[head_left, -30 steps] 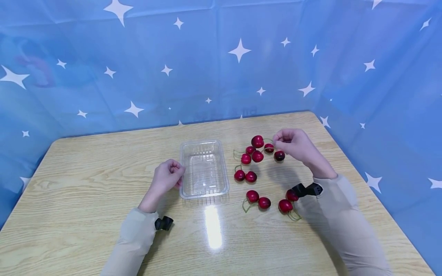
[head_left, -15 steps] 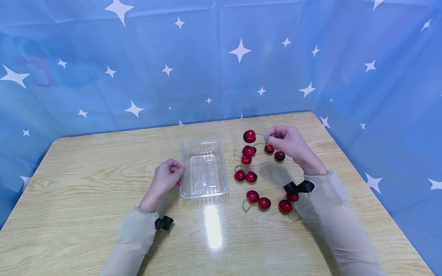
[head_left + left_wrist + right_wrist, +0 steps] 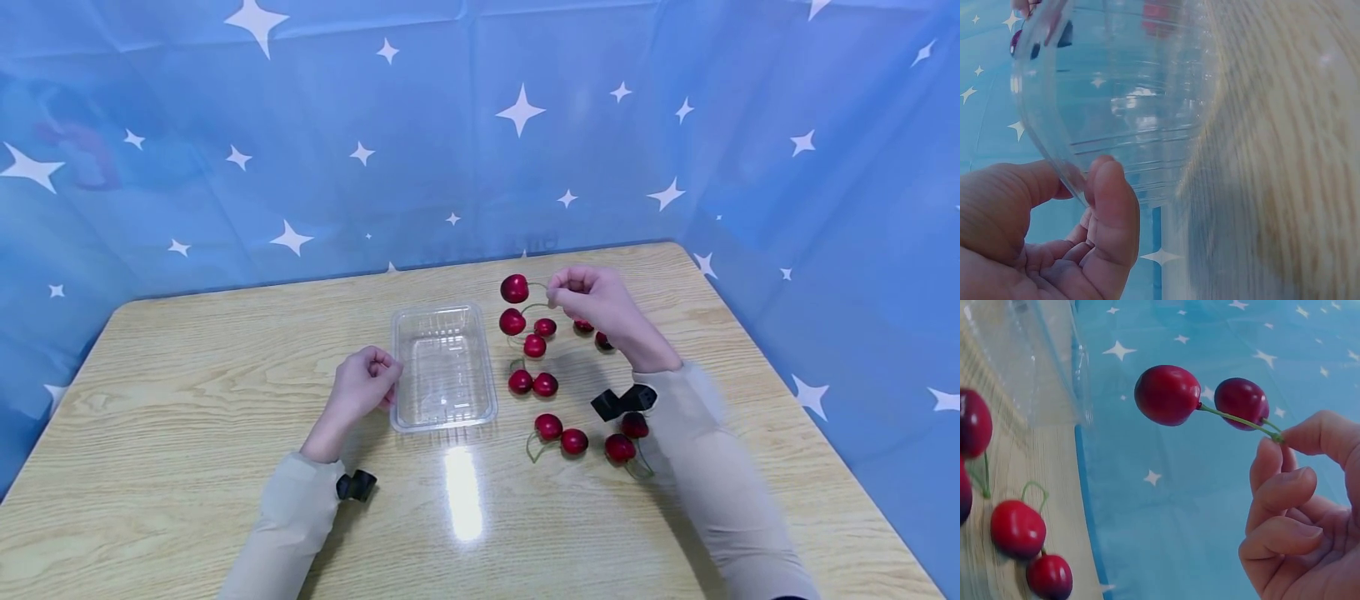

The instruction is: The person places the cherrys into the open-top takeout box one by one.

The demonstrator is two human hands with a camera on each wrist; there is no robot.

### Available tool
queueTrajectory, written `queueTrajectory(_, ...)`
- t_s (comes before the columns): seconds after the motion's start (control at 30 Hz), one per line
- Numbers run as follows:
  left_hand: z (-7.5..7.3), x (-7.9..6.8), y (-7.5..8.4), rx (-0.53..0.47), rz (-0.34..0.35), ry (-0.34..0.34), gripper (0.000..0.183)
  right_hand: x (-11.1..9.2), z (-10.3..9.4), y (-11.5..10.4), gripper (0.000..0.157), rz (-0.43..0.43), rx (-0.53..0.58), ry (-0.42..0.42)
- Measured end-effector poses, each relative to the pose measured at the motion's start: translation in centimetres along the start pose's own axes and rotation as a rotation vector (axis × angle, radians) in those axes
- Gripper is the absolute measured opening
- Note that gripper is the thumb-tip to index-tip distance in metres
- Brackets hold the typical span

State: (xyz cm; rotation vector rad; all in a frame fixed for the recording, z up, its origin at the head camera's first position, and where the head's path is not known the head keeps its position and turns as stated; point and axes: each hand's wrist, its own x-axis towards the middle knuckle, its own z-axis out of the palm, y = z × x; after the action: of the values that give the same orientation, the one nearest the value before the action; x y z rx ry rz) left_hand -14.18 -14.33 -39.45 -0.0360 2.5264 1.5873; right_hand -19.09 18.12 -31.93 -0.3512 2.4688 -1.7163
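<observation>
My right hand (image 3: 596, 302) pinches the joined green stems of a cherry pair between thumb and fingertip, in the air above the table's far right part. The pair's two red cherries (image 3: 1167, 395) stick out to the left of the fingers, best seen in the right wrist view. A clear plastic tray (image 3: 444, 423) sits on the table left of the fruit. Its left rim is pinched by the thumb and fingers of my left hand (image 3: 362, 385); the left wrist view shows the thumb and a finger (image 3: 1111, 200) on either side of the rim.
Several more cherry pairs lie on the wooden table (image 3: 225, 375) right of the tray, among them a middle pair (image 3: 533, 383), a front pair (image 3: 561, 434) and a right front pair (image 3: 620, 448). A blue star-printed cloth (image 3: 420, 192) hangs behind the table and at its right.
My right hand has moved left towards the tray and slightly away from me, carrying the cherry pair up off the others. The left hand and tray have stayed put.
</observation>
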Motion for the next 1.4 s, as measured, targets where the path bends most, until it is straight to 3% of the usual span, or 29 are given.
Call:
queueTrajectory(0.57, 0.0, 0.0, 0.2, 0.001, 0.004, 0.007, 0.011, 2.1, 4.0, -1.3, 0.013, -0.019, 0.072, -0.1)
queueTrajectory(0.9, 0.0, 0.1, 0.1, 0.002, -0.001, 0.012, 0.012, 3.1, 6.7, -1.1, 0.007, -0.026, 0.148, -0.126)
queueTrajectory(1.4, 0.2, 0.1, 0.0, -0.005, 0.004, 0.025, 0.011, 4.2, 9.4, -0.6, 0.011, 0.009, 0.1, -0.136)
